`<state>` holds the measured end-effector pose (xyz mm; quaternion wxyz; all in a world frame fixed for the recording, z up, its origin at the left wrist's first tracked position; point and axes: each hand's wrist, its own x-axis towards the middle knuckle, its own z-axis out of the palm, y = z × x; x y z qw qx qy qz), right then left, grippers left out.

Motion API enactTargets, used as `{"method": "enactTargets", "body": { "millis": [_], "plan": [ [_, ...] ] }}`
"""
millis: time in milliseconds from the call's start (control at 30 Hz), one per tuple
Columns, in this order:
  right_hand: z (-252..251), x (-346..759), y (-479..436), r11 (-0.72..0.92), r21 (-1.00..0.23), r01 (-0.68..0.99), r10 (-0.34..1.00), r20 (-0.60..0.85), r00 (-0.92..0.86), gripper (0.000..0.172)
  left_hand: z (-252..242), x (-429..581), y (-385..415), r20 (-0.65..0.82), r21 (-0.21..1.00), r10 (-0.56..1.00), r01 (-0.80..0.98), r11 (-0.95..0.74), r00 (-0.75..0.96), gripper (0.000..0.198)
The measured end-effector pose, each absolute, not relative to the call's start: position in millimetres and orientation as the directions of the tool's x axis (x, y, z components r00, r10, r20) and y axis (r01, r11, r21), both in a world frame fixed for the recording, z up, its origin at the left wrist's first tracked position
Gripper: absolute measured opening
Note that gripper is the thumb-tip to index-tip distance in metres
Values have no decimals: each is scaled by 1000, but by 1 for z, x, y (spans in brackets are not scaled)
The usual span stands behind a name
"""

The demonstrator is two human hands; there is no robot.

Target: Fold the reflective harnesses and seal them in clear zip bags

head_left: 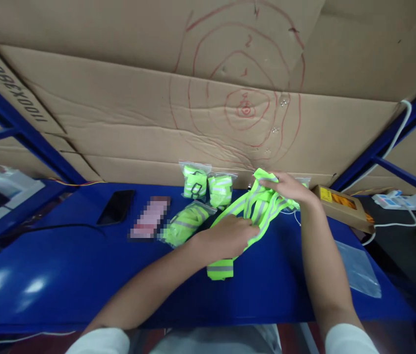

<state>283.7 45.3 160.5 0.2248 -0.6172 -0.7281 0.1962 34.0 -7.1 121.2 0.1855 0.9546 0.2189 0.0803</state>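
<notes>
A long neon-green reflective strap [260, 210] with grey stripes hangs in several loose lengths between my hands. My left hand [232, 237] is closed around its lower part, just above the blue table. Higher up and to the right, my right hand [287, 187] pinches the upper end, its thumb and fingers on the fabric. One folded strap end [220, 269] lies on the table below my left hand. To the left are clear bags of similar green straps: one bag [195, 182] with a dark buckle showing, a second bag [220, 191] beside it, and a third bag [186, 223] lying nearer.
A black phone [116, 207] and a blurred pink item [151, 217] lie on the blue table [82, 275] at left. At right are an open cardboard box [344, 209] and a flat clear plastic bag [358, 270]. A cardboard wall [137, 123] stands behind.
</notes>
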Motion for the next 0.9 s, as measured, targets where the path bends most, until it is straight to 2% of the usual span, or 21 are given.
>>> {"method": "enactTargets", "body": {
  "millis": [133,200,267,333,400,467,533,567,667,733,800,867,900],
  "plan": [
    [147,295,61,72,-387,919,984,178,-2,38,108,15,14,-29,446,527,483,-754,849,40],
    [145,293,59,70,-326,943,977,211,0,46,107,7,24,-86,401,532,518,-755,842,55],
    [145,284,52,146,-306,941,974,213,-82,50,104,5,30,-168,313,553,576,-755,816,64],
    [145,271,44,275,-353,894,961,132,-243,49,101,8,33,-214,240,584,622,-746,783,59],
    [144,257,36,359,-422,833,917,-8,-400,48,98,13,35,-213,226,605,641,-733,767,49],
    [142,244,30,374,-445,813,872,-130,-473,37,100,12,37,-208,243,604,638,-730,770,47],
    [136,229,25,372,-419,828,851,-203,-485,25,108,5,41,-200,270,590,623,-734,782,51],
    [131,220,24,381,-416,826,832,-235,-502,28,114,-2,44,-184,282,588,615,-736,788,51],
    [113,187,19,433,-473,767,695,-367,-618,55,129,-25,51,-94,283,630,627,-726,771,44],
    [101,164,17,454,-544,706,566,-437,-699,60,135,-36,53,-35,255,675,660,-707,737,42],
    [95,149,17,458,-582,672,531,-427,-732,48,136,-40,52,-18,256,681,662,-704,732,41],
    [95,145,19,459,-577,675,593,-366,-717,28,136,-39,51,-39,307,640,619,-723,767,35],
    [97,146,20,459,-566,685,623,-345,-702,23,136,-38,50,-52,339,612,591,-732,789,32]
  ]
}}
